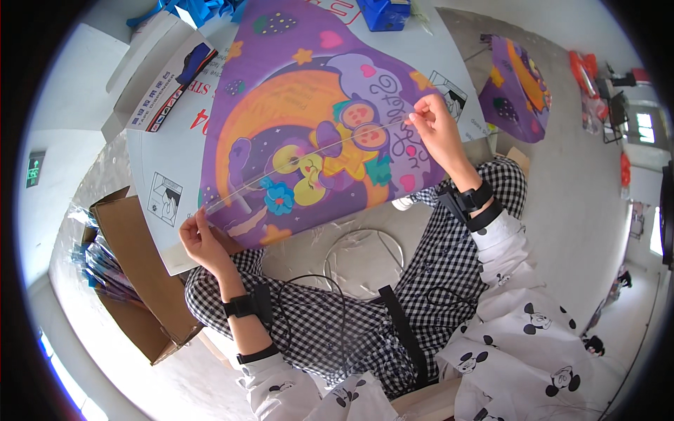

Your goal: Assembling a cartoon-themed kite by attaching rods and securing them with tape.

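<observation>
A purple printed sheet (281,91) with a cartoon figure, an orange crescent, stars and hearts lies across the table, its near edge hanging toward my lap. Above it a thin, pale, see-through strip (260,180) runs taut on a slant between my hands. At its lower left end my left hand (205,242) pinches it near the sheet's left corner. Thumb and forefinger of my right hand (434,130) grip the other end over the right side of the sheet. Whether the strip touches the sheet, I cannot tell.
The light grey tabletop (165,151) carries an opened carton (151,81) at far left and a blue object (385,14) at the back. A similar purple sheet (519,88) hangs off to the right. A brown cardboard box (144,281) with packaged goods stands at left.
</observation>
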Demonstrator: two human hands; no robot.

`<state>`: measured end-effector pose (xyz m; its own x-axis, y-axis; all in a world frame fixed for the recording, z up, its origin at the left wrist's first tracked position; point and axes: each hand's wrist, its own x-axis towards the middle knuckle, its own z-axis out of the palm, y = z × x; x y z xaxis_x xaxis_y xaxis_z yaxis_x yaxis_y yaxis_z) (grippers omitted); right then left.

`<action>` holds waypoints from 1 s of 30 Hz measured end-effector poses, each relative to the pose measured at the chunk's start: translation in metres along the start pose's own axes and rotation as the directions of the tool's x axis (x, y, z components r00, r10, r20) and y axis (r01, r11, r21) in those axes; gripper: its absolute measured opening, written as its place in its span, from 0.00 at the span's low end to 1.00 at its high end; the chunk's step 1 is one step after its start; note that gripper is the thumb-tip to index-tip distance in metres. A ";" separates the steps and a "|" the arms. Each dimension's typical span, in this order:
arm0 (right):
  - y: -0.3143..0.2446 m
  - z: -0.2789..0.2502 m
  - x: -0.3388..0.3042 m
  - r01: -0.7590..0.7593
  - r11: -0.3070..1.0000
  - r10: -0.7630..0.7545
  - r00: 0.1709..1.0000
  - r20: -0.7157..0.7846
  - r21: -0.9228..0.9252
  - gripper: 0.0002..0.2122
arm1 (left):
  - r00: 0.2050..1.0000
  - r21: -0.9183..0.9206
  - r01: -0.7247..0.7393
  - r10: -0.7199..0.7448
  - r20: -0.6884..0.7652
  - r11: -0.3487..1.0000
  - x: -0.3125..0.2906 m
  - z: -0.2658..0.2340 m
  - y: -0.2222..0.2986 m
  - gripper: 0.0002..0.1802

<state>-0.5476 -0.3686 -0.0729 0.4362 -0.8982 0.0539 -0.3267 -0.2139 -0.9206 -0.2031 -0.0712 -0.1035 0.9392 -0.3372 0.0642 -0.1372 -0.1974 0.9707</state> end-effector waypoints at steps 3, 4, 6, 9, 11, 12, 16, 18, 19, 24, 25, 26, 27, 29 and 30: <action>0.000 0.000 0.001 -0.001 0.999 0.001 1.000 -0.006 -0.034 0.08 | 1.000 -0.015 -0.002 0.002 -0.002 1.000 0.000 0.001 0.000 0.06; 0.000 0.001 0.001 0.000 1.000 0.000 1.000 -0.004 -0.031 0.08 | 1.000 -0.007 -0.003 0.003 -0.003 1.000 0.001 -0.001 0.000 0.06; 0.000 0.000 0.001 -0.009 0.999 0.009 1.000 -0.003 -0.030 0.08 | 1.000 -0.003 -0.002 0.002 -0.002 1.000 0.001 0.001 -0.001 0.07; 0.001 0.001 0.001 0.006 0.999 -0.007 1.000 -0.014 -0.050 0.08 | 1.000 -0.024 -0.020 0.020 0.005 1.000 0.000 0.000 0.001 0.07; 0.002 0.002 0.001 0.009 0.999 -0.010 1.000 -0.015 -0.051 0.08 | 1.000 -0.002 0.011 -0.011 0.001 1.000 0.000 -0.002 0.003 0.07; 0.003 0.002 0.001 0.012 0.998 -0.013 1.000 -0.017 -0.055 0.08 | 1.000 0.004 0.008 -0.008 -0.002 1.000 0.000 -0.002 0.003 0.07; 0.009 0.002 0.003 0.052 0.998 -0.053 0.998 -0.017 -0.031 0.07 | 0.999 0.019 -0.031 0.031 -0.019 0.999 -0.001 0.000 0.006 0.08; 0.013 -0.001 0.003 0.059 0.996 -0.060 0.998 -0.019 -0.060 0.08 | 1.000 0.014 -0.020 0.020 -0.017 1.000 -0.002 0.005 0.008 0.07; 0.013 -0.002 0.003 0.050 0.996 -0.051 0.998 -0.019 -0.073 0.08 | 1.000 -0.011 -0.004 0.003 -0.029 1.000 -0.004 0.007 0.011 0.07; 0.012 -0.003 0.004 0.049 0.996 -0.050 0.999 -0.012 -0.078 0.09 | 0.998 -0.016 -0.009 0.008 -0.058 1.000 -0.006 0.007 0.012 0.07; 0.013 -0.004 0.003 0.042 0.995 -0.043 0.999 -0.010 -0.093 0.09 | 0.998 -0.029 0.038 -0.039 -0.040 0.999 -0.006 0.007 0.015 0.07; 0.011 -0.004 0.003 0.036 0.993 -0.038 0.999 -0.008 -0.110 0.09 | 0.998 -0.012 0.036 -0.037 -0.043 0.999 -0.006 0.007 0.013 0.07; 0.009 -0.003 0.003 0.037 0.994 -0.038 0.999 -0.006 -0.105 0.09 | 0.998 -0.008 0.034 -0.034 -0.046 0.999 -0.005 0.006 0.011 0.07; 0.005 -0.004 0.003 -0.004 0.991 0.006 1.000 0.013 -0.135 0.07 | 0.998 0.039 -0.009 0.012 -0.069 0.999 -0.005 0.007 0.010 0.08; 0.004 -0.003 0.003 -0.004 0.991 0.006 1.000 0.014 -0.134 0.07 | 0.998 0.041 0.018 -0.016 -0.061 0.999 -0.006 0.007 0.010 0.09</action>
<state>-0.5505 -0.3733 -0.0753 0.4457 -0.8941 0.0432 -0.4376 -0.2597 -0.8608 -0.2123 -0.0773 -0.0954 0.9587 -0.2773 0.0628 -0.1327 -0.2411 0.9614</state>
